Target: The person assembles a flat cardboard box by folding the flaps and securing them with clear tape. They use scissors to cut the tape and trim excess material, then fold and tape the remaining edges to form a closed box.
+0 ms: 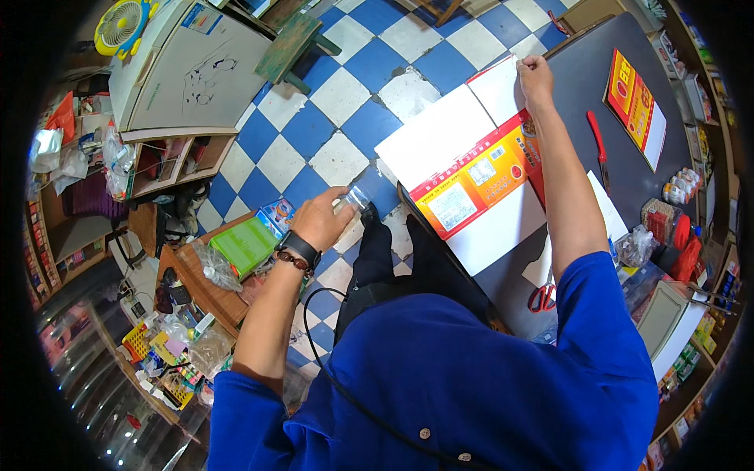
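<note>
Red-orange-and-white creased cardboard (479, 184), at two o'clock, overhangs the dark-grey tabletop (580, 82); the curled right hand (536, 81) pinches its far edge. At ten o'clock, the half-closed left hand (320, 220) holds a small clear plastic object (356, 196); open blue-and-white checkered floor (339, 118) lies toward twelve.

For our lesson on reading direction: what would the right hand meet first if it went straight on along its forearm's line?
The way looks free for the right hand: beyond the flattened carton it grips, that line shows only blue-and-white tiled floor, probably well below, though depth is unclear.
</note>
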`<move>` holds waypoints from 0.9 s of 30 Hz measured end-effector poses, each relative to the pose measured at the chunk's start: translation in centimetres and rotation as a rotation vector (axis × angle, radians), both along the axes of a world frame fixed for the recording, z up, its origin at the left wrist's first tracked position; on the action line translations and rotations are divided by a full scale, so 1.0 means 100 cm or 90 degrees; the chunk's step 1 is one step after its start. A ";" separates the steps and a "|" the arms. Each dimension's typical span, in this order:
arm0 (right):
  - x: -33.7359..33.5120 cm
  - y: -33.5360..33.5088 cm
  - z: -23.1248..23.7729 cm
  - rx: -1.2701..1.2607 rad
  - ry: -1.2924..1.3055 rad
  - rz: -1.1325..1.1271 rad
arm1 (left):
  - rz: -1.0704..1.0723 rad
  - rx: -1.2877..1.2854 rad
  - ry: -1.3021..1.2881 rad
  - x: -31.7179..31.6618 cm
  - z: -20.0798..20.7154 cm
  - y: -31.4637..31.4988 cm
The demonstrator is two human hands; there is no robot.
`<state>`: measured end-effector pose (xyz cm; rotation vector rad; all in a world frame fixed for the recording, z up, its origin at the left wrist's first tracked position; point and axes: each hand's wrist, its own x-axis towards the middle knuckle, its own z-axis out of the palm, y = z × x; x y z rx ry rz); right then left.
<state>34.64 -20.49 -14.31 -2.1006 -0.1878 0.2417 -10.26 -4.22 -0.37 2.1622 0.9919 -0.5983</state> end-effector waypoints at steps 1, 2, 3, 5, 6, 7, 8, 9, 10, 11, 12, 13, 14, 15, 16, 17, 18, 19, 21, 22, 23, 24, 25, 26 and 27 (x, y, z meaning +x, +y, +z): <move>-0.001 -0.004 -0.001 -0.014 -0.014 0.007 | 0.014 -0.010 -0.032 -0.003 -0.003 0.002; -0.001 -0.006 -0.001 -0.026 -0.028 0.018 | 0.032 -0.017 -0.065 -0.006 -0.005 0.004; 0.000 -0.007 -0.001 -0.037 -0.043 0.028 | 0.049 -0.024 -0.098 -0.009 -0.007 0.005; -0.011 -0.007 0.005 -0.202 -0.193 0.027 | 0.054 -0.057 -0.111 -0.010 -0.008 0.010; -0.023 -0.007 0.017 -0.284 -0.269 0.028 | 0.058 -0.074 -0.117 -0.011 -0.008 0.011; -0.045 0.000 0.037 -0.351 -0.367 0.029 | 0.064 -0.080 -0.123 -0.013 -0.008 0.011; -0.055 0.006 0.048 -0.283 -0.360 0.153 | 0.066 -0.082 -0.132 -0.012 -0.008 0.012; -0.063 0.009 0.055 -0.216 -0.348 0.272 | 0.065 -0.087 -0.140 -0.011 -0.009 0.013; -0.072 0.014 0.060 -0.147 -0.333 0.391 | 0.064 -0.088 -0.130 -0.008 -0.007 0.015; -0.088 0.023 0.058 -0.198 -0.386 0.424 | 0.059 -0.090 -0.119 -0.005 -0.003 0.017; -0.103 0.034 0.057 -0.248 -0.439 0.459 | 0.057 -0.092 -0.107 -0.003 -0.001 0.018; -0.114 0.039 0.063 -0.292 -0.384 0.500 | 0.055 -0.082 -0.117 -0.003 0.004 0.015; -0.123 0.045 0.065 -0.341 -0.324 0.544 | 0.056 -0.080 -0.125 -0.004 0.004 0.017; -0.125 0.048 0.074 -0.312 -0.236 0.581 | 0.057 -0.077 -0.134 -0.005 0.004 0.018; -0.125 0.048 0.064 -0.215 -0.173 0.543 | 0.055 -0.074 -0.133 -0.006 0.006 0.017; -0.124 0.044 0.047 -0.117 -0.110 0.501 | 0.051 -0.069 -0.131 -0.007 0.009 0.017; -0.124 0.041 0.038 -0.021 -0.046 0.460 | 0.050 -0.065 -0.128 -0.009 0.013 0.016; -0.123 0.036 0.030 0.026 -0.037 0.459 | 0.049 -0.053 -0.120 -0.012 0.017 0.015; -0.126 0.032 0.031 0.124 0.091 0.425 | 0.045 -0.031 -0.108 -0.016 0.024 0.013; -0.128 0.030 0.031 0.173 0.154 0.405 | 0.041 -0.024 -0.102 -0.020 0.026 0.013; -0.129 0.029 0.034 0.184 0.185 0.411 | 0.037 -0.017 -0.097 -0.025 0.029 0.014; -0.131 0.028 0.036 0.195 0.216 0.416 | 0.032 -0.009 -0.092 -0.030 0.031 0.016; -0.133 0.026 0.039 0.207 0.247 0.421 | 0.037 -0.011 -0.077 -0.034 0.035 0.017; -0.138 0.023 0.043 0.214 0.271 0.417 | 0.022 -0.012 -0.072 -0.038 0.036 0.019; -0.145 0.019 0.049 0.221 0.294 0.412 | 0.008 -0.012 -0.067 -0.043 0.037 0.021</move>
